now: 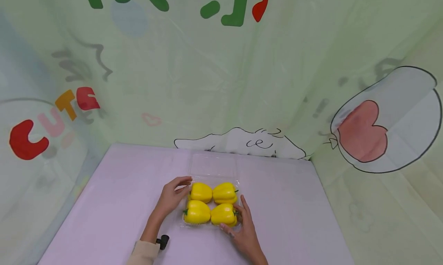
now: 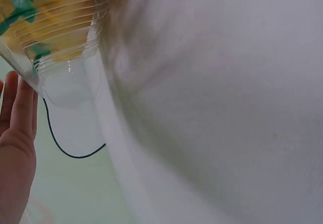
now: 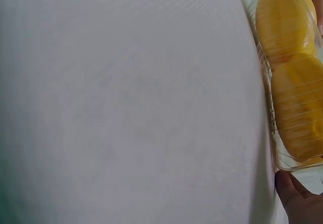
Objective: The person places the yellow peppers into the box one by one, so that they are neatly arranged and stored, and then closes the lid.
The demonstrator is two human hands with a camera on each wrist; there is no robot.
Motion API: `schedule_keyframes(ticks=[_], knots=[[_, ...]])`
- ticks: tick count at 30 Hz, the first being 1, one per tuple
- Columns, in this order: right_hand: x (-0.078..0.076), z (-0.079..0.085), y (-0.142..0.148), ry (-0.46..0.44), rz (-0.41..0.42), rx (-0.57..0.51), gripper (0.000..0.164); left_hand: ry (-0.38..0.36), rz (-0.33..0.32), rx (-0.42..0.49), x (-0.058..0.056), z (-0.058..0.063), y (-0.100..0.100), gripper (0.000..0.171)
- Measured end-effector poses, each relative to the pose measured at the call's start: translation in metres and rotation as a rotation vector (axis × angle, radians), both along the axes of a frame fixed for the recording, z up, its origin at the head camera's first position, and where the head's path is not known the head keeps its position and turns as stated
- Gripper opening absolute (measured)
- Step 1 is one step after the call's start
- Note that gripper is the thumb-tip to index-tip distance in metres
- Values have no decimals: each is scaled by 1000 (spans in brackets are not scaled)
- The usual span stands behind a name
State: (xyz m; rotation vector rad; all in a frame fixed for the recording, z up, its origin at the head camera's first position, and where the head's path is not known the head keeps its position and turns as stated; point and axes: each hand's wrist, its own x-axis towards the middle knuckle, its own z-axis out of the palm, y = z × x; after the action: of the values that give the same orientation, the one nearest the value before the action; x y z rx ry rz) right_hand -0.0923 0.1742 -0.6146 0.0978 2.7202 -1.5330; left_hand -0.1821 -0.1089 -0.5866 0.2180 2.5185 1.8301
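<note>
Yellow bell peppers point(image 1: 197, 212), several of them with green stems, sit in two rows inside a clear plastic container point(image 1: 215, 179). Its clear lid point(image 1: 212, 164) lies folded back at the far side. My left hand point(image 1: 172, 195) is at the container's left side; in the left wrist view its fingers point(image 2: 22, 108) extend fairly straight against the ribbed outer wall. My right hand point(image 1: 243, 228) grips the near right corner, thumb at the front edge and fingers along the right side. The right wrist view shows that thumb point(image 3: 286, 186) right at the container's bottom corner.
A pale lilac tabletop point(image 1: 287, 207) spreads around the container. Printed light-green cloth point(image 1: 207, 84) walls it in at the back and sides. A small black device point(image 1: 162, 242) is at my left wrist, by the beige sleeve point(image 1: 144, 252).
</note>
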Motion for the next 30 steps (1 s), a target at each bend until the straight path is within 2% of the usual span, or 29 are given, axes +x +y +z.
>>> schedule_keyframes(ticks=[3,6,9,11,16,19,21,25,30], knots=[[0,-1,0,1,4,11,82,44,95,27,-3,0,0,35],[-1,-2,0,-2,4,17,82,66,224,15,-9,1,0,29],[-1,-2,0,-5,1,18,82,18,350,16,-17,2,1,29],[-2,-1,1,-10,0,18,82,-61,392,55,-23,1,1,32],[-2,-1,1,-13,-3,18,82,-265,357,226,-34,-3,4,43],[-2,-1,2,-12,-2,18,82,-350,326,333,-38,-7,6,48],[-2,-1,2,-10,0,18,82,-385,301,392,-40,-10,8,51],[-2,-1,2,-5,2,13,82,-429,249,450,-45,-15,11,56],[-2,-1,2,-3,4,19,82,-482,235,505,-51,-18,13,58]])
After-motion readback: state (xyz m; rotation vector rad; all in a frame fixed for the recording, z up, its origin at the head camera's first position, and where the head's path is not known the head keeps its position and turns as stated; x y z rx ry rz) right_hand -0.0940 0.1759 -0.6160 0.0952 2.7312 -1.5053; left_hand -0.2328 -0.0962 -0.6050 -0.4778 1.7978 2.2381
